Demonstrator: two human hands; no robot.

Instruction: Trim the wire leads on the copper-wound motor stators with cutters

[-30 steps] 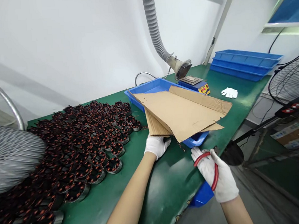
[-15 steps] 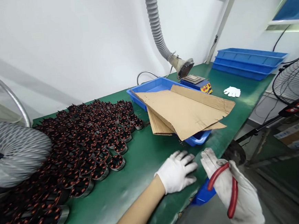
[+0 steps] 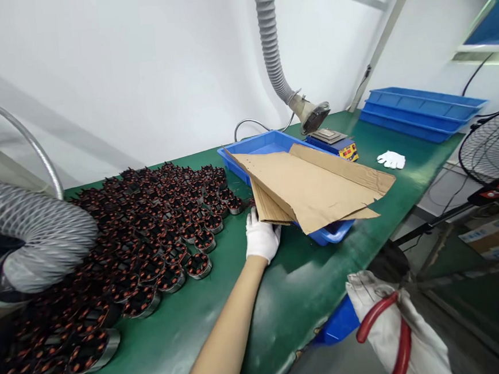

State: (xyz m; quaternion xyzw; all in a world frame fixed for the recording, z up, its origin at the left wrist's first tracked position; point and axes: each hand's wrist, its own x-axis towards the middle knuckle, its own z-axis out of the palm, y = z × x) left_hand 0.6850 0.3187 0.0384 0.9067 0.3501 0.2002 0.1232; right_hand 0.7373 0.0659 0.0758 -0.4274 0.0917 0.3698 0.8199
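Observation:
My left hand, in a white glove, lies on the green table beside the left corner of a folded cardboard sheet. Its fingers are stretched forward toward some small dark scraps and hold nothing that I can see. In my right hand, gloved and off the table's front edge, is a pair of pliers with red handles; their jaws are hidden. Rows of motor stators with copper windings cover the table to the left of my left hand.
Under the cardboard is a blue tray. Behind it stand a small blue device and an extraction hose. Stacked blue bins, a white glove and a fan are at the right. A grey duct hangs over the left stators.
My left hand has moved forward and left, from the table's front edge to the cardboard's left corner. My right hand, still with the pliers, is slightly lower and farther right in view.

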